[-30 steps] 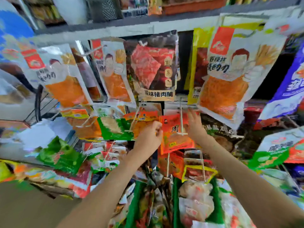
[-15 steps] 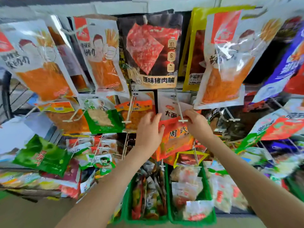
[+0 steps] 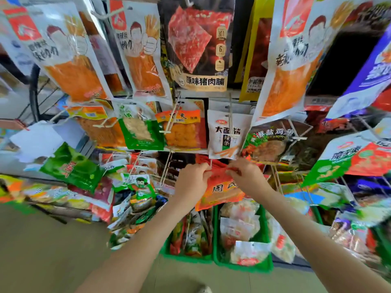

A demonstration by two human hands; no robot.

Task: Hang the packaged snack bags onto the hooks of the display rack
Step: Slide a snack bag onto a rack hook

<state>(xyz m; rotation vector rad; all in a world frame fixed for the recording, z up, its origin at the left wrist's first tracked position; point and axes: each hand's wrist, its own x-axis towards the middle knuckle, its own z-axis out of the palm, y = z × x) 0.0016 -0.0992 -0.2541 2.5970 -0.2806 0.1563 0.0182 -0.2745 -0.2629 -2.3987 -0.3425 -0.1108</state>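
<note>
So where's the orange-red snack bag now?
Centre of head view: the orange-red snack bag, pinched by left hand and right hand, just below the white packet.

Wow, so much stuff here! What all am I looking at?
red-orange foil snack bag: one, centre, top pinched by both hands
white plastic bags of orange strips: at least three, top row, hanging
dark bag picturing red meat: one, top centre
white pouch with black characters: one, above the hands
green plastic baskets: two, bottom, holding packets
white wire hooks: many, across the rack
left hand, right hand: bare, centre
</note>
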